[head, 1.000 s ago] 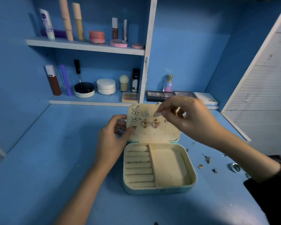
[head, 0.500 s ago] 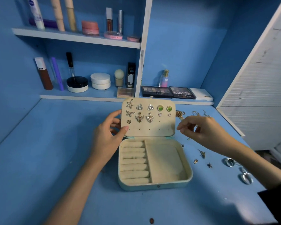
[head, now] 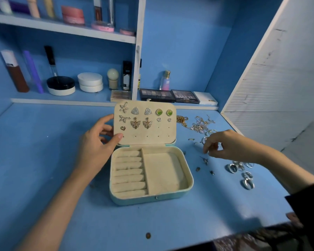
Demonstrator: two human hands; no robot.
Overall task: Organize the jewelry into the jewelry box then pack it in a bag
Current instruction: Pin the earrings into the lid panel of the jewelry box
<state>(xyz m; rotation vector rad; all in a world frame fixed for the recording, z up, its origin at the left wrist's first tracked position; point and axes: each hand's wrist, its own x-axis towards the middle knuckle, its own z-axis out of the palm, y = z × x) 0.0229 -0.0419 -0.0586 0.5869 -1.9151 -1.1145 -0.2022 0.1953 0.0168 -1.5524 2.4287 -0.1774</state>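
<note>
A teal jewelry box [head: 152,199] with cream lining stands open on the blue desk. Its raised lid [head: 145,136] carries several earrings pinned in rows. My left hand [head: 96,147] grips the lid's left edge, thumb on the front. My right hand [head: 223,145] hovers low over loose small jewelry right of the box, fingertips pinched together near a small piece; whether it holds one is unclear. A tangle of chains [head: 198,124] lies behind that hand. Several silver rings [head: 243,174] lie at the right. Small studs [head: 205,161] are scattered beside the box.
Cosmetics fill the shelves [head: 62,28] at the back, with eyeshadow palettes [head: 169,96] behind the box lid. A white louvered panel [head: 279,87] closes the right side. A small brown bit [head: 148,235] lies near the desk's front edge.
My right hand left the lid, where two green earrings now sit, and moved right and down to the loose jewelry. My left hand stays on the lid.
</note>
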